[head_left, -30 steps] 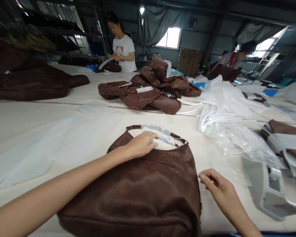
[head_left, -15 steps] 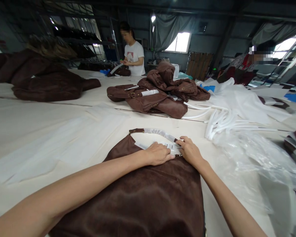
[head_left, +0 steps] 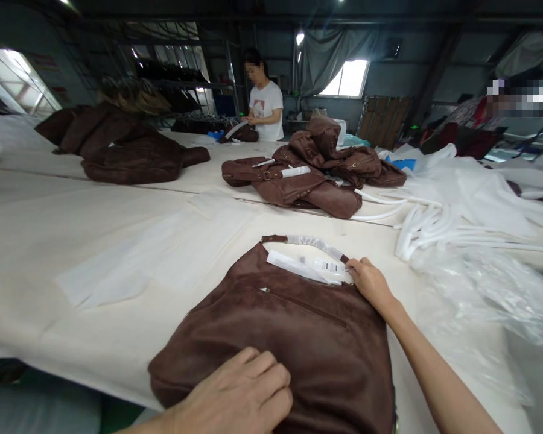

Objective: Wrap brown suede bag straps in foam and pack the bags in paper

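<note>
A brown leather bag (head_left: 298, 337) lies flat on the pale table, its zipper facing up. Its strap (head_left: 317, 243), wrapped in clear and white film, arches beyond the top edge. White tags and a paper strip (head_left: 294, 265) lie at the bag's opening. My right hand (head_left: 366, 280) is closed on the strap's right end, beside the tags. Over the lower front of the bag is my left hand (head_left: 244, 392), its fingers curled down against the leather; whether it pinches anything is hidden.
A pile of brown bags (head_left: 317, 169) lies ahead, more brown bags (head_left: 131, 144) at the far left. White tubes (head_left: 423, 226) and clear plastic (head_left: 489, 295) are on the right. Thin white sheets (head_left: 154, 253) lie left. A person (head_left: 266, 105) stands across the table, another (head_left: 466, 126) far right.
My left hand has left the tags and come down toward me onto the bag's front. My right hand stays at the strap's end. The view has turned left.
</note>
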Demonstrator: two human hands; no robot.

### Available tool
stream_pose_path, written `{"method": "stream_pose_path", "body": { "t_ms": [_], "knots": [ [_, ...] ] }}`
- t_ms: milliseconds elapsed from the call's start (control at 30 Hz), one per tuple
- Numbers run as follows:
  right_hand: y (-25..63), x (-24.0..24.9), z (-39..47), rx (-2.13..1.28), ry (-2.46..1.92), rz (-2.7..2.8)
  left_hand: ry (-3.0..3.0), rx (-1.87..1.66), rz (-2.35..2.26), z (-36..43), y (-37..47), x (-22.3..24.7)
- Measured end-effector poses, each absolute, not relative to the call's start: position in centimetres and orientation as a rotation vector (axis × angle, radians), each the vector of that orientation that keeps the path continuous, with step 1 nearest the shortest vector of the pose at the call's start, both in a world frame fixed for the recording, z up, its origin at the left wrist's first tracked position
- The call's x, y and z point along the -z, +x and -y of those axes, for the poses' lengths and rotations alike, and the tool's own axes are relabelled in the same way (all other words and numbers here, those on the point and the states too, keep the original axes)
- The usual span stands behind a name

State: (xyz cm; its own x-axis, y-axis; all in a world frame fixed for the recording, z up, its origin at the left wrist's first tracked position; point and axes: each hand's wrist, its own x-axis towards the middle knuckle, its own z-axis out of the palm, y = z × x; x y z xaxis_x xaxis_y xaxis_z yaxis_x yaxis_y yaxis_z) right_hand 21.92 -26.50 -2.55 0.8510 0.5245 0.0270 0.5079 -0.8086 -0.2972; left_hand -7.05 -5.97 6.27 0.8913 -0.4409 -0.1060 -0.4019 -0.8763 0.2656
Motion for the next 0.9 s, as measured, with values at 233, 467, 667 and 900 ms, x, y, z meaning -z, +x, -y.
{"method": "stream_pose_path", "body": {
  "t_ms": [233,467,667,900],
  "knots": [
    [19.9,1.8,27.3,-0.003,-2.503,0.664,2.54,0.406,0.6,2.3,-3.5,-9.2],
    [20.5,2.0,31.1,0.09,-2.025,0.22,2.798,0.156,0.191,-4.2,7.5,-9.5],
    [20.1,3.4,35.5,0.364,-2.202,-0.069,2.923,0.036,0.117,-5.9,14.9,-5.9],
    [22.1,1.6,27.6,0.34,-2.509,0.61,3.007,0.095,0.196,-3.6,20.5,-2.3]
  ]
}}
